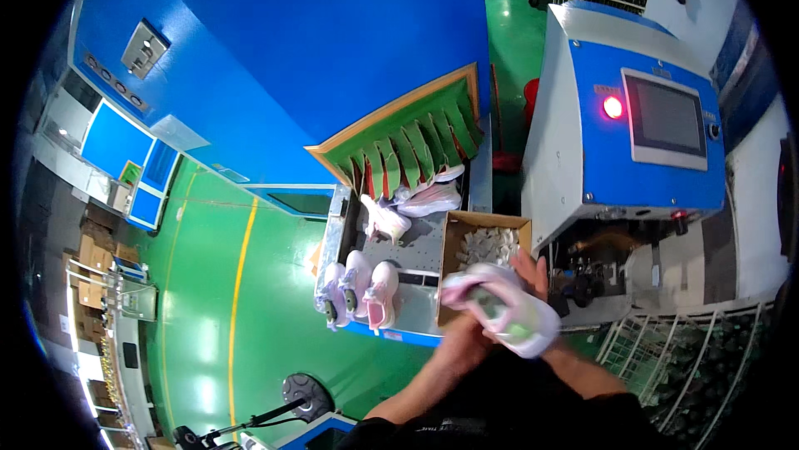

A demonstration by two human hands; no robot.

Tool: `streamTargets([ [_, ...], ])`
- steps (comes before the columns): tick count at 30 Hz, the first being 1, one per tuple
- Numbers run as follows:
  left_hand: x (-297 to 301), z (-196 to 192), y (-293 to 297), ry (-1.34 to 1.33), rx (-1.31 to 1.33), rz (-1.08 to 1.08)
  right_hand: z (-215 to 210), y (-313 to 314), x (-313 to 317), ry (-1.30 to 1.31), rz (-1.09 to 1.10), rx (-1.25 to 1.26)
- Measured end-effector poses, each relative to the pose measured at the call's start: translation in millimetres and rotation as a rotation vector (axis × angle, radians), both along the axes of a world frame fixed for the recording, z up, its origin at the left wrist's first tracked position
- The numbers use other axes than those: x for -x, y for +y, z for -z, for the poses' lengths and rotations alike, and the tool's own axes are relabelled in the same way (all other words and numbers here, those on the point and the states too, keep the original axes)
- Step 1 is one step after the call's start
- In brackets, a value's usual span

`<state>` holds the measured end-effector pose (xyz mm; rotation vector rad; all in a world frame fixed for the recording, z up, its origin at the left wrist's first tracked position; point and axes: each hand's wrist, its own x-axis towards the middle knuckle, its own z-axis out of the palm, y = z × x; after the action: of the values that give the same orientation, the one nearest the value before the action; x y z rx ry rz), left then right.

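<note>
Two forearms are seen rising from the lower edge of the frame and meeting just below its centre. A pale sneaker (508,309), white with pink and a greenish sole, is held there between both hands. The left hand (468,335) is clamped on its near end from below; the right hand (530,271) is pressed against its far side, fingers spread, mostly hidden behind the shoe. The sneaker is blurred, so its details cannot be made out. Just behind it an open cardboard box (454,238) of white pieces is partly covered. To the left, three more pink shoes (359,288) are stood on a grey conveyor (420,242). Farther up, other shoes (416,200) are half hidden under green flaps (412,146).
</note>
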<state>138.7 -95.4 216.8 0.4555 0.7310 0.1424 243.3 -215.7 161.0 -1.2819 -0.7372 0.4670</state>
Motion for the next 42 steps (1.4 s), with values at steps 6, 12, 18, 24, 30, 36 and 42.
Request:
streamTargets([
  [6, 11.4, 22.3, -37.5, 0.113, -1.05, 0.706, -68.1, -98.0, -31.4, 0.203, -0.101, -0.118],
  [12, -25.9, 36.0, -78.1, -0.038, -0.557, 0.4, -18.1, -179.0, -26.9, 0.392, -0.119, 0.126],
  [18, -63.5, 48.0, -132.0, 0.02, -0.246, 0.553, -12.4, -244.5, -29.9, 0.394, -0.049, 0.186],
  [24, -63.8, 98.1, -171.0, 0.037, -0.17, 0.564, 6.5, -276.0, -24.3, 0.623, 0.03, 0.157],
  [30, -80.8, 96.9, -181.6, 0.035, -0.14, 0.295, 27.8, -263.3, -21.0, 0.983, 0.285, -0.131],
  [36, -59.4, 88.7, -164.5, -0.341, -0.693, 0.717, -4.8, -237.0, -70.8, 0.725, 0.49, -0.057],
  [42, -98.6, 141.4, -157.2, -0.424, -1.019, 0.689, -8.9, -213.3, -107.3, 0.186, 0.56, 0.613],
])
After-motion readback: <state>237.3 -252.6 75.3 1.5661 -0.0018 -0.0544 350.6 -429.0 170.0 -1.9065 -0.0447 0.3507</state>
